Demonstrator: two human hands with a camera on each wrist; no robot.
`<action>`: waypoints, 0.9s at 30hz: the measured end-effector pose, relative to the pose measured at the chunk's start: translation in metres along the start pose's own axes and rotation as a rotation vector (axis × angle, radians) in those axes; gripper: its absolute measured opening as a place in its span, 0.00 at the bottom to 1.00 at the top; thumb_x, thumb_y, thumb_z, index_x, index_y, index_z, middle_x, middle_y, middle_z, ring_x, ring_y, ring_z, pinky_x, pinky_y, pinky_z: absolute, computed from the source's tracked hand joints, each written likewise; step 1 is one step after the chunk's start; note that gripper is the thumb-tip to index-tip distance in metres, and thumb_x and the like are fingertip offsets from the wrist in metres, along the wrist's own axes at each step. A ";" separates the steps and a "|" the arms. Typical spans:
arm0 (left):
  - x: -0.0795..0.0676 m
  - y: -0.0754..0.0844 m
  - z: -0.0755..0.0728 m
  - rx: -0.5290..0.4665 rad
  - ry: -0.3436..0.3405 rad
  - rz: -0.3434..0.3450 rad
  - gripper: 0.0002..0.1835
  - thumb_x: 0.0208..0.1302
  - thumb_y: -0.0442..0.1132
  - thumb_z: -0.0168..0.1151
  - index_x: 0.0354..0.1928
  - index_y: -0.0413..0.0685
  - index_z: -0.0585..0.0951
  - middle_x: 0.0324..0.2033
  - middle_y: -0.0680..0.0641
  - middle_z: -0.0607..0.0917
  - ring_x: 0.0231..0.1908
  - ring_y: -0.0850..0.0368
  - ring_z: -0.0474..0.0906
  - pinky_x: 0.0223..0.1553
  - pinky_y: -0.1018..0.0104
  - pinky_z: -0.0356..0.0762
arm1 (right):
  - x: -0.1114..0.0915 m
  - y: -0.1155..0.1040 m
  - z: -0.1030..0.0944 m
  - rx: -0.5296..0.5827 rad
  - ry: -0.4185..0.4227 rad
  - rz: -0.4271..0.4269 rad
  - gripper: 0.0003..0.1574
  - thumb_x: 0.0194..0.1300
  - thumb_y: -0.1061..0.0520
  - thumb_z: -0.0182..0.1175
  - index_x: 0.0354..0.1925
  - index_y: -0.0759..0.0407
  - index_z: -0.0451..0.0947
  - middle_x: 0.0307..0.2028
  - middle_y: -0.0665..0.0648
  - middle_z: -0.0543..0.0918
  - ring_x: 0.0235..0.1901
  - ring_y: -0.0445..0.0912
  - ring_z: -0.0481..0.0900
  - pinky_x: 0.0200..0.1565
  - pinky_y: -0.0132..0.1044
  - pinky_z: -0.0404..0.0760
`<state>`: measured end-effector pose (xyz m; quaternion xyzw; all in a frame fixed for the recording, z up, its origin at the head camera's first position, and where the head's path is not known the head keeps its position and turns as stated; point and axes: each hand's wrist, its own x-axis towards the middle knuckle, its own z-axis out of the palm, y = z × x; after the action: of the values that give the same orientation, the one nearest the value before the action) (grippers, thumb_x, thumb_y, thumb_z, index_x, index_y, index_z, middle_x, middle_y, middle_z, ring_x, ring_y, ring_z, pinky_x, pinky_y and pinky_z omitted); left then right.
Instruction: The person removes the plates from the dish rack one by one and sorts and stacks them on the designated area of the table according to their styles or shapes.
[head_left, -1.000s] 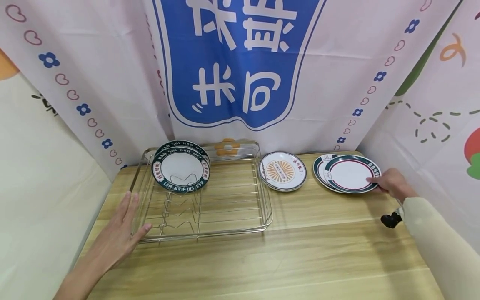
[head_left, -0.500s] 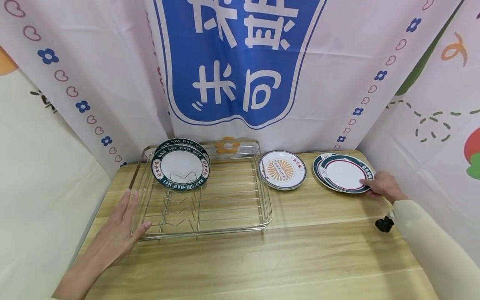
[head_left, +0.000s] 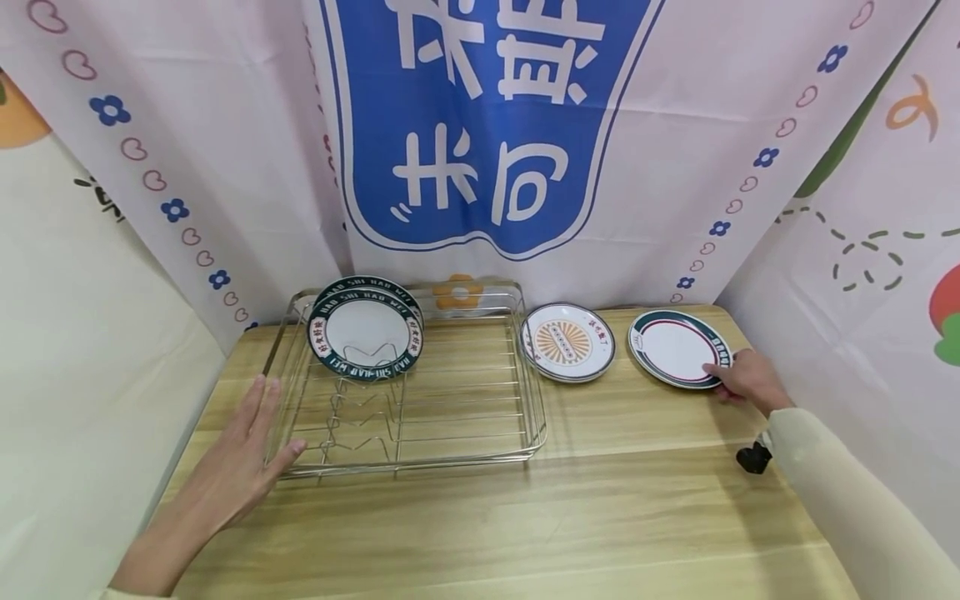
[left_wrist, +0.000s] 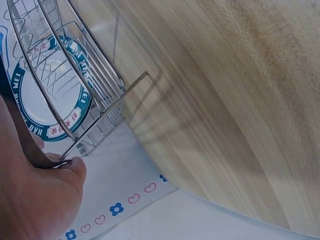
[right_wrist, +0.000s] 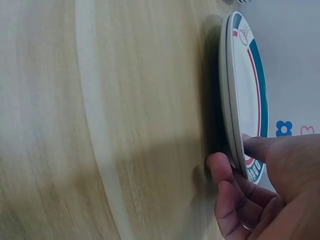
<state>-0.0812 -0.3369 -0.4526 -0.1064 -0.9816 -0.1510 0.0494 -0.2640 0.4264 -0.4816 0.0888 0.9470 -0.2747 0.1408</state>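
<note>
My right hand (head_left: 750, 382) pinches the right edge of a white plate with a green rim and a red inner line (head_left: 673, 347). The thumb lies on the plate's top face and the fingers curl by its underside. Seen from the right wrist, this plate (right_wrist: 248, 90) lies stacked on a second plate (right_wrist: 225, 82), both edges nearly even. My left hand (head_left: 234, 467) is at the left front corner of a wire dish rack (head_left: 465, 454), fingers extended along its side and thumb near the front rail. Two green-rimmed plates (head_left: 366, 335) lean upright in the rack's back left.
White plates with an orange sunburst (head_left: 566, 343) lie stacked just right of the rack, between it and the gripped plate. The wooden table (head_left: 540, 525) extends in front. Printed cloth (head_left: 645, 192) hangs behind and at both sides.
My right hand has slid the upper green-rimmed plate leftward, from overlapping the lower one to nearly covering it. The left hand and rack stay in place.
</note>
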 end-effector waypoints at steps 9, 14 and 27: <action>0.000 0.000 0.001 -0.007 0.018 0.006 0.51 0.81 0.58 0.54 0.86 0.48 0.34 0.84 0.39 0.31 0.76 0.18 0.51 0.64 0.19 0.62 | -0.010 -0.004 -0.011 -0.138 0.025 0.009 0.36 0.76 0.35 0.56 0.21 0.60 0.78 0.15 0.52 0.80 0.19 0.46 0.80 0.26 0.38 0.70; 0.000 0.000 0.001 -0.012 0.023 0.008 0.51 0.80 0.58 0.55 0.86 0.49 0.35 0.84 0.38 0.32 0.75 0.17 0.52 0.64 0.18 0.62 | -0.017 -0.011 -0.033 -0.204 0.079 0.113 0.40 0.75 0.29 0.53 0.29 0.64 0.76 0.20 0.58 0.81 0.27 0.55 0.80 0.27 0.45 0.73; 0.001 0.000 0.001 -0.015 0.016 0.013 0.51 0.80 0.57 0.55 0.86 0.49 0.35 0.84 0.39 0.30 0.75 0.18 0.51 0.65 0.19 0.61 | -0.030 -0.089 -0.056 -0.287 0.155 -0.117 0.48 0.76 0.31 0.55 0.60 0.77 0.70 0.47 0.77 0.83 0.41 0.68 0.83 0.32 0.54 0.82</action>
<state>-0.0822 -0.3367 -0.4535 -0.1118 -0.9793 -0.1588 0.0577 -0.2697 0.3804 -0.3824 0.0334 0.9881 -0.1365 0.0623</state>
